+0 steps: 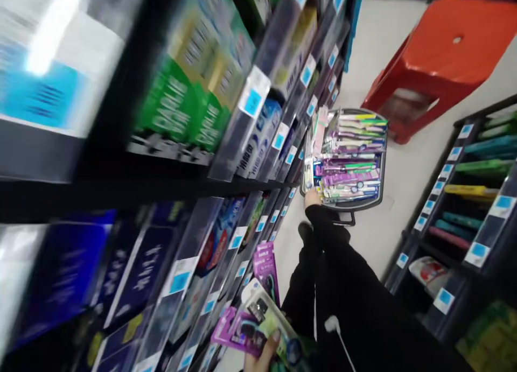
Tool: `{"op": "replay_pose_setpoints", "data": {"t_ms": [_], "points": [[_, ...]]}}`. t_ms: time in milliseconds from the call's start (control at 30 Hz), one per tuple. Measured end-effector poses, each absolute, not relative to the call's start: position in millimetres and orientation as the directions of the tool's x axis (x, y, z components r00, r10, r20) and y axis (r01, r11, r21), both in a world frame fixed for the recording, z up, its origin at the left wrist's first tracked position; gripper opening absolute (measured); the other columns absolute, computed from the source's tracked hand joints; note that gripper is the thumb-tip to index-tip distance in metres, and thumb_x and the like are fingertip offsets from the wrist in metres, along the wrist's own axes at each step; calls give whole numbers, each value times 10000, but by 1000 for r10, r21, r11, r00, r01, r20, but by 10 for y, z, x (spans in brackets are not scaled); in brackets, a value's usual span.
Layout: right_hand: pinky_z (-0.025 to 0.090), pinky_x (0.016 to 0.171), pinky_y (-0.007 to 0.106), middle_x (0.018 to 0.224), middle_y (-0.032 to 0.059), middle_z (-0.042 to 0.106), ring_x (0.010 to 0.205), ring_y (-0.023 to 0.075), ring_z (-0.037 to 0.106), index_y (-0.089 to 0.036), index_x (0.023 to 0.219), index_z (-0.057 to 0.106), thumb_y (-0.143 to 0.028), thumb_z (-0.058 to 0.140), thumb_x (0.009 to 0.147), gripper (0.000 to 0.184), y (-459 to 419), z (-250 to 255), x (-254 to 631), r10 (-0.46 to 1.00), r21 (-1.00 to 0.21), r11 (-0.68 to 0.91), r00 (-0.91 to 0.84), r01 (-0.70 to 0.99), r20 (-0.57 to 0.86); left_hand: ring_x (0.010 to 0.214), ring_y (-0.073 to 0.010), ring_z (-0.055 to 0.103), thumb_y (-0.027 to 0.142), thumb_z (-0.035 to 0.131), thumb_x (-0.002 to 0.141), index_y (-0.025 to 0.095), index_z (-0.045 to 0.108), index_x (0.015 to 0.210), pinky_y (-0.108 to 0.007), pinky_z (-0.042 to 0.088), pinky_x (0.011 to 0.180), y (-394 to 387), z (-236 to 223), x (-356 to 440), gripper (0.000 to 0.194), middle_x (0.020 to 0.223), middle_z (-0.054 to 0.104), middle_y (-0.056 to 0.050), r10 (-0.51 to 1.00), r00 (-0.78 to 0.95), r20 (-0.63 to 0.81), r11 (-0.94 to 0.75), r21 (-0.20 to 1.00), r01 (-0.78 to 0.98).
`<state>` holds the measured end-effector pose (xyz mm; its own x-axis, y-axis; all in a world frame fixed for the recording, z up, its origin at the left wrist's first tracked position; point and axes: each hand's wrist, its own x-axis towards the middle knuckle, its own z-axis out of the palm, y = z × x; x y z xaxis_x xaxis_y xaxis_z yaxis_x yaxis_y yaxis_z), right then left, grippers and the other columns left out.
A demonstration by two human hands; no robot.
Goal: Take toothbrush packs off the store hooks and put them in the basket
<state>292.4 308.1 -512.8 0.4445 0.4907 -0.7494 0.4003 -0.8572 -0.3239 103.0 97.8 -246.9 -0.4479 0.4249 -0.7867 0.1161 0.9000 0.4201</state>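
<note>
My left hand point(263, 356), at the bottom of the view, is closed around several packaged toothbrushes. Among them are a purple toothbrush pack point(238, 331) and a clear and pale green toothbrush pack point(269, 315). Another purple pack point(266, 269) sticks up behind these. My right hand point(312, 198) reaches out to the near left corner of a dark-rimmed basket point(365, 204), touching the packs or rim there. Its fingers are small and partly hidden. Inside the basket, many toothbrush packs point(351, 175) lie in rows, with a pink one point(320, 130) along the left side.
Shelves of boxed toothpaste point(177, 103) with blue price tags run close along the left. A red plastic stool point(452, 49) stands on the floor beyond the basket. On the right is another shelf rack point(456, 221). A white earphone point(332, 323) dangles before my dark clothes.
</note>
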Motion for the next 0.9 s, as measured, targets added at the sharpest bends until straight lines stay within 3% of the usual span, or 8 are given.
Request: {"op": "replay_pose_setpoints", "data": {"t_ms": [167,333,467,567,667,733,800,900], "points": [[506,845,400,1113,338,558,1064,309,615,87,1353,349,-96,244,925,476,3328,-5647,3067,537,-272,-826,541,494,-647,864,-320,662,498,775,530,179,686,617,-422,502,872,1202,-2827,1250,343,691,703,-69,479,-365,-798,874,473,115],[518,818,430,1012,357,584,1042,337,628,166,1312,359,-18,209,881,493,3547,-5670,3117,545,-245,-817,561,522,-623,897,-305,653,480,720,623,145,706,729,-389,510,827,1277,-2972,1547,351,734,708,-87,477,-270,-836,871,491,17],[512,820,433,1078,347,572,1038,325,631,105,1314,388,-4,192,877,491,3392,-5425,3068,582,-299,-790,501,535,-640,887,-299,662,434,718,643,134,714,797,-394,515,820,1403,-3054,1758,337,796,724,-95,516,-236,-823,840,540,-46],[522,797,364,1039,233,634,910,249,668,-32,1173,552,-101,345,900,350,2966,-5067,3137,649,-424,-732,357,534,-671,855,-295,672,406,726,642,127,713,822,-396,530,781,1590,-3116,1846,333,818,732,-95,529,-223,-819,821,560,-107],[520,620,246,805,60,674,614,133,633,-144,963,619,-255,406,913,246,2425,-4610,3359,699,-583,-678,146,447,-700,834,-296,675,389,755,597,124,706,794,-398,537,754,1818,-3194,1911,334,785,730,-88,539,-178,-823,815,563,-137],[483,535,227,759,32,655,537,108,572,-156,947,601,-341,407,907,271,2124,-4291,3547,752,-743,-637,-49,204,-658,813,-285,672,362,779,551,131,699,770,-394,534,754,1974,-3260,1976,327,771,725,-72,564,-132,-815,802,579,-146],[456,542,229,760,24,634,551,100,533,-160,955,592,-398,508,856,271,1934,-3994,3718,808,-820,-571,-205,-39,-553,771,-260,665,336,790,531,143,691,751,-382,527,752,2125,-3329,2069,309,733,711,-44,597,-99,-796,780,604,-163],[427,592,230,708,-21,577,583,95,494,-177,971,574,-369,656,771,290,1855,-3643,3898,833,-848,-522,-267,-92,-484,728,-215,646,330,782,550,155,665,707,-357,514,751,2333,-3408,2239,263,705,684,-12,633,-39,-773,755,628,-188]]}}
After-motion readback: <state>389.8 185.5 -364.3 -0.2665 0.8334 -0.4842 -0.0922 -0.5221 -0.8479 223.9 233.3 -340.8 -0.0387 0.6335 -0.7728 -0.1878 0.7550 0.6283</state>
